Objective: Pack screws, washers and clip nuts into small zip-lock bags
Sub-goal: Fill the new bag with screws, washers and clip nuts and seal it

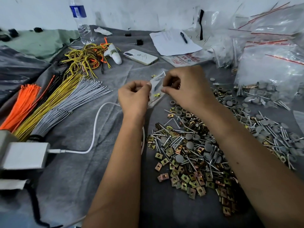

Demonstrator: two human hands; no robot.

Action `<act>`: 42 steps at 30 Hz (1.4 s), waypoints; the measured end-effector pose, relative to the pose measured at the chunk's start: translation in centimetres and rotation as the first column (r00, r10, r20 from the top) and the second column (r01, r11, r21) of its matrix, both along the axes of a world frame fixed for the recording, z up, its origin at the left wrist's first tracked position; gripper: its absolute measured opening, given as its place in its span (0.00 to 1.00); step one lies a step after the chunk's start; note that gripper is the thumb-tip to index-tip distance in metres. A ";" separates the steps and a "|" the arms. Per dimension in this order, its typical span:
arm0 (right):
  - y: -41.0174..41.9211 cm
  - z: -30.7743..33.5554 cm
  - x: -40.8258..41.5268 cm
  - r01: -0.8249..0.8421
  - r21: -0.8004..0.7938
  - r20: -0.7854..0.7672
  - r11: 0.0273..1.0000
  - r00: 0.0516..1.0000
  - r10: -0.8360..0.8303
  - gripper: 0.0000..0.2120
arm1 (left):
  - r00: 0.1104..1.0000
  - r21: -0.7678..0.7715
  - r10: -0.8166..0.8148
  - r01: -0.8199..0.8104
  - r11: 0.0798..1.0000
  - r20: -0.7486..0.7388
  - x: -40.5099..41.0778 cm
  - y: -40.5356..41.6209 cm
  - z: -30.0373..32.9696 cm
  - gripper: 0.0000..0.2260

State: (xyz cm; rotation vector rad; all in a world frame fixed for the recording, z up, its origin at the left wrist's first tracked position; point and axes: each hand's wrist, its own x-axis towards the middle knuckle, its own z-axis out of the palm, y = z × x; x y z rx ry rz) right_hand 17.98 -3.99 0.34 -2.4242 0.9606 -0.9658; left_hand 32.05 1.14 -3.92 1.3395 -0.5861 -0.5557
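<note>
A small clear zip-lock bag (157, 84) hangs between both hands above the grey cloth, with a yellow clip nut visible inside near its bottom. My left hand (134, 96) pinches the bag's left edge. My right hand (184, 84) pinches its right edge with curled fingers. Below and to the right lies a big loose pile of screws (174, 142), brass-coloured clip nuts (185, 178) and grey round washers (190, 144). My right forearm crosses over that pile.
Packed bags of hardware (269, 79) are heaped at the right. Bundles of orange, yellow and grey cable ties (54, 102) lie left, a white charger and cable (24, 155) at the near left. A phone (140, 56), papers with a pen (174, 41) and a water bottle (81, 22) stand behind.
</note>
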 end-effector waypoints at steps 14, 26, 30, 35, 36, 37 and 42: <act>3.3 0.8 1.1 -0.031 0.318 -0.724 0.948 0.638 0.264 0.12 | 0.989 -0.037 0.121 -0.124 0.992 -0.089 0.4 -0.3 -0.4 0.02; 1.9 -0.7 -1.8 -0.137 0.331 -0.498 0.933 0.815 0.297 0.08 | 0.980 -0.035 0.081 -0.088 0.995 -0.182 0.2 -0.3 -0.2 0.09; 1.2 -0.9 -3.6 -0.125 0.327 -0.252 0.937 0.944 0.214 0.08 | 0.996 -0.007 0.024 -0.025 1.000 -0.090 -0.1 -0.1 -0.2 0.08; 0.9 -2.2 -5.1 -0.094 0.247 0.144 0.964 0.988 0.060 0.09 | 0.965 0.092 -0.197 0.183 0.979 0.171 -1.4 0.1 -0.5 0.10; 0.9 -2.6 -5.1 -0.073 0.240 0.200 0.968 0.979 0.024 0.08 | 0.946 0.104 -0.246 0.228 0.968 0.212 -1.7 0.1 -0.5 0.09; 0.9 -2.9 -5.2 -0.051 0.233 0.244 0.971 0.970 -0.008 0.08 | 0.926 0.116 -0.284 0.263 0.958 0.249 -1.9 0.1 -0.6 0.08; 0.7 -3.7 -5.5 0.043 0.209 0.296 0.977 0.950 -0.105 0.07 | 0.875 0.167 -0.374 0.338 0.926 0.306 -3.0 0.0 -0.7 0.08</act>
